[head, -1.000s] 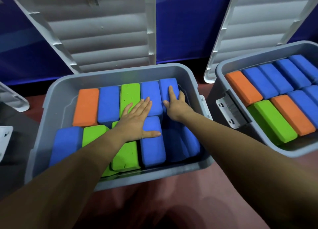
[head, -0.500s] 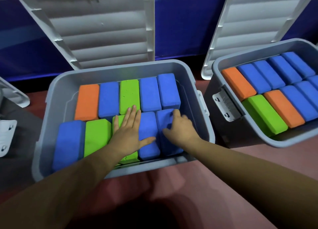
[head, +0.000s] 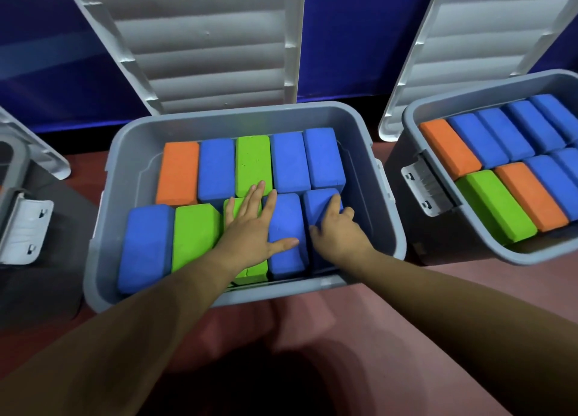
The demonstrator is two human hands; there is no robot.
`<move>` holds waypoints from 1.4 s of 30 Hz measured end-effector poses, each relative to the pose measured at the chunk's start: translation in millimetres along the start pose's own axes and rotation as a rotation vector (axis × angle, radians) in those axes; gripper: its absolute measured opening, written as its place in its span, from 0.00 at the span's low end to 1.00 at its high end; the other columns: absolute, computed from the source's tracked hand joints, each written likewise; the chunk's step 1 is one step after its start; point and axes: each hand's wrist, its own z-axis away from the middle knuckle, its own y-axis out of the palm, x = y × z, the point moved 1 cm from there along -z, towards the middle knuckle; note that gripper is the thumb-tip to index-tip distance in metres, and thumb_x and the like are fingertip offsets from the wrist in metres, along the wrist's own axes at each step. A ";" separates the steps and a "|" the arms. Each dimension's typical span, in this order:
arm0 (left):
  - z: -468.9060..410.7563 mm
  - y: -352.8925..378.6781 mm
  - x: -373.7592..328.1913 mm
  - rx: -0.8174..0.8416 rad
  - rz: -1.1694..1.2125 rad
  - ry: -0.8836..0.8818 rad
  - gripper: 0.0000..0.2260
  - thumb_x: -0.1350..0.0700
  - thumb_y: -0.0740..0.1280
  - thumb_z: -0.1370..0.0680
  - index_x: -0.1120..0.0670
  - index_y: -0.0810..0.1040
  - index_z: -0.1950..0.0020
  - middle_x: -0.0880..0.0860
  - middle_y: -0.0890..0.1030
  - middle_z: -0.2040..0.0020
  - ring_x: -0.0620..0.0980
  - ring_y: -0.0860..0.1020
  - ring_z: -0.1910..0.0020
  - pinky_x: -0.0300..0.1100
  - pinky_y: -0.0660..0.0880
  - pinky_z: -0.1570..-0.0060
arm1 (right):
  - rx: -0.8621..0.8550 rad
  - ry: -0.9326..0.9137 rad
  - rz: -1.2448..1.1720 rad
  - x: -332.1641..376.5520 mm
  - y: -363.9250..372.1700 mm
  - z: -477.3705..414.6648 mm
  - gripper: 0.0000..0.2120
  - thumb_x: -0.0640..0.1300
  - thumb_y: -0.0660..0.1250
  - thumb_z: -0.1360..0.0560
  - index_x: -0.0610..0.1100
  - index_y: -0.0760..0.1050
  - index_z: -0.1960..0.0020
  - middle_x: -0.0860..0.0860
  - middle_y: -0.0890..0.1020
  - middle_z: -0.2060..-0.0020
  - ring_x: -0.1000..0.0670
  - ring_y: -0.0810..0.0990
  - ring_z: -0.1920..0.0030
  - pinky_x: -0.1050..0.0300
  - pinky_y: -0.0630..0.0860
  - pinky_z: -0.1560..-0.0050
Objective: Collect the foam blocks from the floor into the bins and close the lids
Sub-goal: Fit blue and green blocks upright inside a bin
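A grey bin [head: 131,153] in the middle holds two rows of foam blocks in blue, green and orange. Its white lid [head: 203,46] stands open behind it. My left hand [head: 253,228] lies flat with spread fingers across a green block [head: 250,273] and a blue block [head: 286,253] in the near row. My right hand [head: 336,231] has its fingers curled over the rightmost near blue block [head: 317,204], pressing on it. A second grey bin [head: 416,118] at the right is also full of blocks, its lid [head: 488,40] open.
A third bin [head: 18,228] with a white latch shows at the left edge. The floor [head: 359,328] in front is reddish. A dark blue wall [head: 344,34] runs behind the bins. The right bin's white latch [head: 422,187] faces the middle bin.
Both hands drew back from the far row to the near row. My right hand's fingers curled over the rightmost near blue block, which now lies more level in the row.
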 end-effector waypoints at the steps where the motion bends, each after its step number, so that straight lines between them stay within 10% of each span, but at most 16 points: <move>1: 0.0 -0.5 -0.8 -0.033 0.002 0.010 0.49 0.23 0.54 0.31 0.50 0.47 0.19 0.54 0.43 0.20 0.51 0.43 0.21 0.59 0.40 0.26 | 0.007 -0.004 0.005 -0.7 -1.7 -1.4 0.39 0.52 0.57 0.18 0.40 0.34 0.21 0.34 0.59 0.31 0.34 0.74 0.43 0.41 0.75 0.43; 4: 2.3 -6.9 -4.1 -0.156 -0.043 0.058 0.46 0.25 0.51 0.31 0.53 0.61 0.22 0.57 0.65 0.33 0.57 0.64 0.31 0.60 0.56 0.29 | 0.063 -0.005 -0.004 -1.6 -9.0 -0.9 0.40 0.53 0.57 0.18 0.41 0.33 0.21 0.35 0.58 0.29 0.37 0.75 0.46 0.45 0.74 0.47; 9: 1.2 -19.5 2.8 -0.050 0.088 0.033 0.40 0.44 0.69 0.25 0.54 0.52 0.20 0.54 0.65 0.31 0.54 0.62 0.29 0.50 0.52 0.27 | 0.106 -0.001 -0.029 0.2 -12.9 0.5 0.41 0.54 0.58 0.18 0.43 0.30 0.22 0.36 0.54 0.27 0.39 0.75 0.46 0.45 0.74 0.45; 16: -2.0 -12.2 2.9 -0.247 0.172 0.006 0.35 0.38 0.76 0.35 0.51 0.71 0.33 0.46 0.76 0.39 0.49 0.70 0.35 0.44 0.61 0.42 | 0.075 0.021 0.060 -1.9 -2.7 5.7 0.61 0.70 0.68 0.30 0.43 0.28 0.22 0.37 0.44 0.23 0.35 0.59 0.26 0.43 0.63 0.30; 24: -1.6 -31.7 39.6 0.094 0.527 0.112 0.30 0.61 0.73 0.25 0.49 0.66 0.27 0.44 0.72 0.29 0.45 0.69 0.30 0.39 0.65 0.34 | -0.069 -0.297 0.360 14.4 -5.7 -3.9 0.52 0.66 0.66 0.27 0.49 0.34 0.20 0.38 0.32 0.23 0.40 0.30 0.23 0.35 0.35 0.25; 31: -9.3 -30.1 47.4 -0.022 0.163 0.057 0.48 0.43 0.76 0.31 0.53 0.53 0.20 0.51 0.51 0.19 0.52 0.52 0.21 0.50 0.53 0.24 | -0.065 -0.309 0.431 13.7 8.6 -9.4 0.42 0.73 0.51 0.25 0.56 0.38 0.20 0.37 0.37 0.22 0.38 0.36 0.22 0.31 0.39 0.26; 42: -11.6 -42.7 59.6 0.077 0.352 0.072 0.48 0.41 0.78 0.34 0.54 0.58 0.22 0.49 0.56 0.21 0.49 0.58 0.23 0.47 0.58 0.25 | -0.016 -0.422 0.511 34.7 18.2 -16.2 0.35 0.70 0.51 0.23 0.62 0.43 0.21 0.46 0.37 0.21 0.44 0.35 0.21 0.28 0.37 0.28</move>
